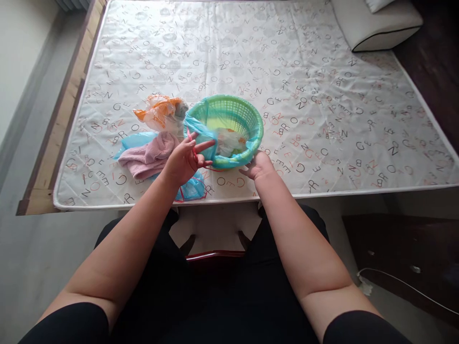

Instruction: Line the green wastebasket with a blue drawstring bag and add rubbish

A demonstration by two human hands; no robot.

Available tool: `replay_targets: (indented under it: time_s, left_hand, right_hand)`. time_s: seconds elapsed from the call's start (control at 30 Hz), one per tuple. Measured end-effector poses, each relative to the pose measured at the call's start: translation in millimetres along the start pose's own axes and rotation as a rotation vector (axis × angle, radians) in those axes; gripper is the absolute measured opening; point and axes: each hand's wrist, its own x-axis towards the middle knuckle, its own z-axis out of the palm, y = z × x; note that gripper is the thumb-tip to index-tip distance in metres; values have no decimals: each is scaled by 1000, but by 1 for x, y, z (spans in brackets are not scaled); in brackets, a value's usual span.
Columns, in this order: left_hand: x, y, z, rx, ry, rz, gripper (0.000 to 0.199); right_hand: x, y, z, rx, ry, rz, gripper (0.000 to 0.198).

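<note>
One basket [247, 119], two hands nearby

Green plastic basket [234, 112], round, mesh-walled, upright on the letter-print mattress near its front edge. Blue plastic bag [201, 134] draped over basket's left rim, pinched at the rim, red tie strings trailing; more blue bag bunched below at the mattress edge. Crumpled clear plastic inside basket.

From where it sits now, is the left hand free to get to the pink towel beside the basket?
Probably yes. The left hand is at the blue bag on the green basket, and the pink towel lies just beside it with nothing between, though red drawstrings seem looped around its fingers.
</note>
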Motion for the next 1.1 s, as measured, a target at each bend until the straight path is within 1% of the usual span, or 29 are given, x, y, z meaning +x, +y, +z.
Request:
replay_targets:
  time_s: [0.07,0.1,0.17,0.27,0.43,0.5,0.6,0.73,0.8,0.9,1.0,1.1]
  left_hand:
    - [0,1,-2,-16,26,9,52]
    - [0,1,-3,-15,33,17,53]
    - [0,1,-4,-1,33,28,56]
    - [0,1,-3,11,17,36,65]
    - [1,1,-1,-11,-28,25,78]
    - [2,0,-2,-18,-35,15,83]
    - [3,-1,-3,-15,-29,6,91]
    - [4,-1,-3,-5,-5,8,96]
    - [5,-1,-2,5,9,8,97]
    - [5,1,-2,27,25,-6,95]
    - [4,4,-1,19,49,-16,87]
    - [5,6,-1,-10,92,-13,78]
  right_hand:
    - [-4,-1,4,9,81,79,14]
    - [-6,-2,6,20,98,83,17]
    - [-8,-4,8,41,86,63,17]
    - [-8,-5,8,57,62,88,15]
    - [-5,-8,9,106,97,79,10]
    - [-6,-12,10,182,84,51,9]
    - [-9,-21,9,313,20,0,12]
    - [-14,-32,1,392,-12,30,13]
    - [-15,-36,-3,411,-14,42,12]
    - [-17,-39,-6,403,-56,-20,12]
    - [-16,-39,-7,360,-113,-106,14]
    - [-13,-41,-9,331,-81,-140,14]
